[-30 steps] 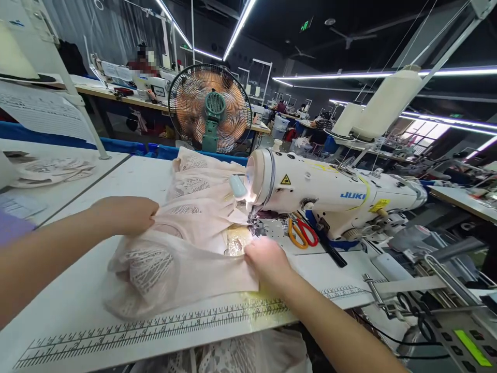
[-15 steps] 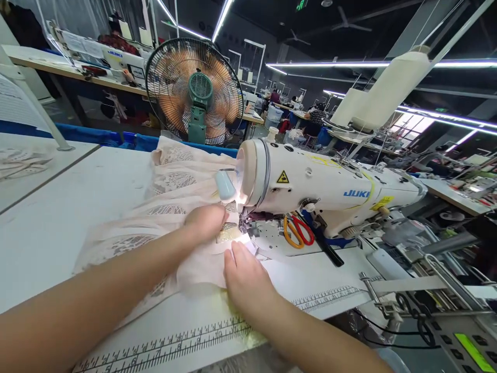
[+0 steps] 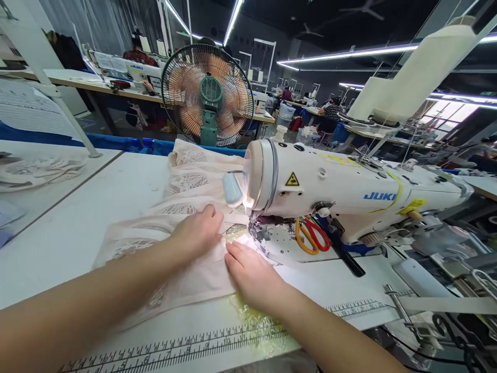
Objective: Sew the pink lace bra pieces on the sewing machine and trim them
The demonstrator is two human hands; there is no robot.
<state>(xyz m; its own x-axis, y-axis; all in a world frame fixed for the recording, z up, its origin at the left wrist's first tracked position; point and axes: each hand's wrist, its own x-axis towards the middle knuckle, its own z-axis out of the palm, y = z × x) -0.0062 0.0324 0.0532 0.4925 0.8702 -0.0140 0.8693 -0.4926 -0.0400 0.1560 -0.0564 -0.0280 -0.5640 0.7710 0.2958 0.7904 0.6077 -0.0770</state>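
Observation:
Pale pink fabric with lace panels (image 3: 190, 290) lies in folds across the table, its edge running up to the needle area of a white sewing machine (image 3: 303, 178). My left hand (image 3: 199, 230) is closed on the fabric with bent fingers, left of the presser foot (image 3: 254, 228). Closer to the front edge, my right hand (image 3: 254, 272) pinches the fabric just before the foot; its fingertips partly hide the layers. A strip of yellowish clear film (image 3: 256, 324) hangs beneath my right wrist. The lit needle area is partly covered by a pale blue guard (image 3: 232, 189).
Scissors with orange and red handles (image 3: 312, 235) lie on the machine bed beside a black tool (image 3: 349, 259). A ruler tape (image 3: 186, 347) runs along the front edge. Behind the table stands a large fan (image 3: 209, 93). More lace pieces (image 3: 39, 171) rest at left.
My left hand has drawn back leftward from the needle, while my right hand keeps nearly the same place at the fabric. The whole view has shifted, so the machine appears further right.

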